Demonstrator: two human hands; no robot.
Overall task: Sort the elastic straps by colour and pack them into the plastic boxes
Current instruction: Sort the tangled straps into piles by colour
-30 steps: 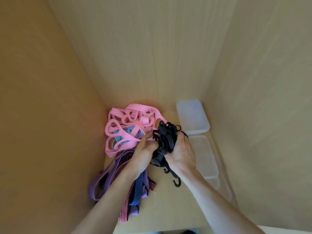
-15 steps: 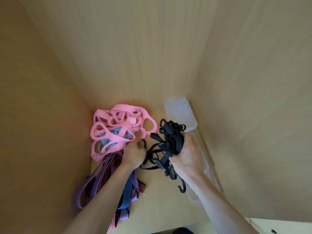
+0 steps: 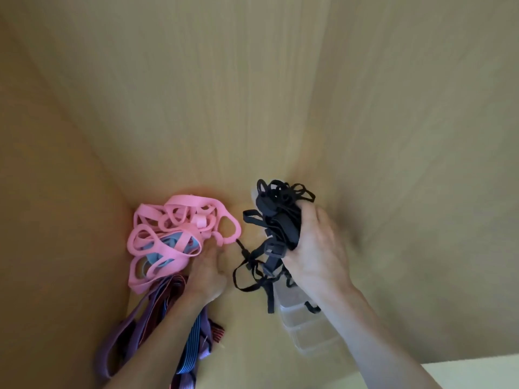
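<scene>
Right hand [image 3: 314, 248] lifted black straps [image 3: 280, 217] rightward, left hand [image 3: 209, 269] beside pink straps [image 3: 174, 237]

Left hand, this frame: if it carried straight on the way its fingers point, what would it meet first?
The pink straps. The left hand points up-frame at the near edge of that pile, with its fingertips about level with it. Depth is unclear, so I cannot confirm whether they touch.

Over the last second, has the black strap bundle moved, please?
Yes: the black strap bundle went right, away from the pink straps, over the plastic boxes.
</scene>
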